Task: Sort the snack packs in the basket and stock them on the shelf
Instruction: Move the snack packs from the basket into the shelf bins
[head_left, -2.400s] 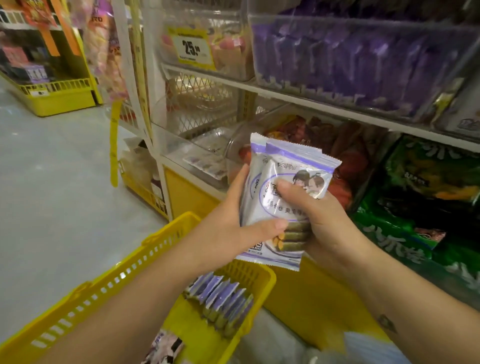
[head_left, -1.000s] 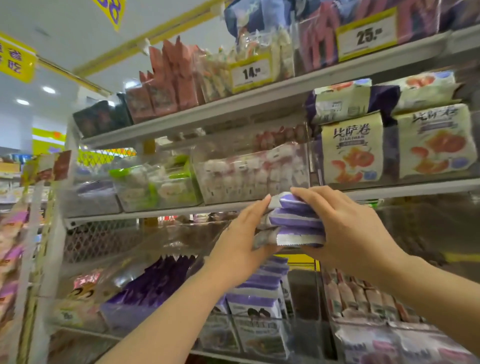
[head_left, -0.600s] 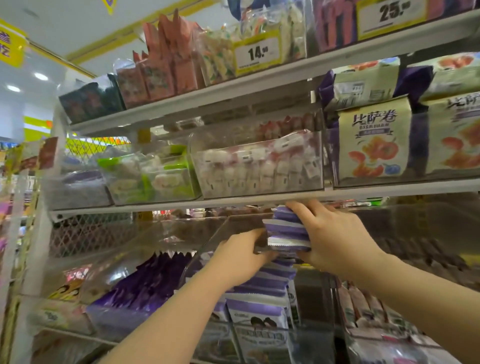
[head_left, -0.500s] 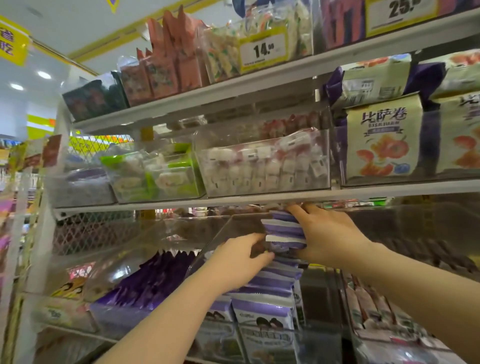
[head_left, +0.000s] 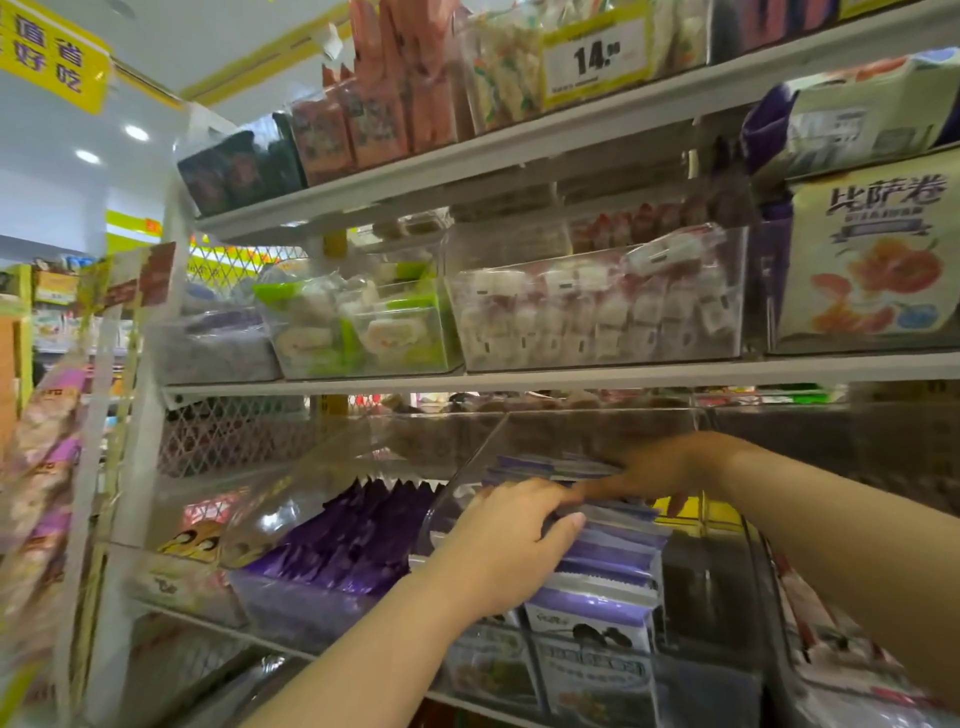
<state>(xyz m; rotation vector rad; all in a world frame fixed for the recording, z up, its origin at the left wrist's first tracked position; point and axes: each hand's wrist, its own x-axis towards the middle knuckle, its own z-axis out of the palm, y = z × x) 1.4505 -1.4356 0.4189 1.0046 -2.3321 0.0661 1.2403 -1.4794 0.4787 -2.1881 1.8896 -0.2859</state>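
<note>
Purple-and-white snack packs (head_left: 597, 608) stand in a row inside a clear tilted bin (head_left: 470, 467) on the middle shelf. My right hand (head_left: 665, 467) reaches deep into that bin. Its fingers stretch over a few of the same packs (head_left: 543, 464) at the back of the row and its thumb points down in front of them. My left hand (head_left: 511, 545) lies on the tops of the front packs, with its fingers bent lightly over their upper edges. The basket is out of view.
A neighbouring bin holds dark purple packs (head_left: 353, 540). The shelf board above (head_left: 571, 375) hangs low over the bin and carries bins of green (head_left: 358, 332) and white-red sweets (head_left: 597, 312). Large pizza-roll bags (head_left: 867, 270) sit on the right, and a 14.90 price tag (head_left: 595, 54) hangs higher up.
The camera rose from the basket to the shelf. My right hand carried the stack of packs down under the shelf board and into the bin, while my left hand moved onto the front packs.
</note>
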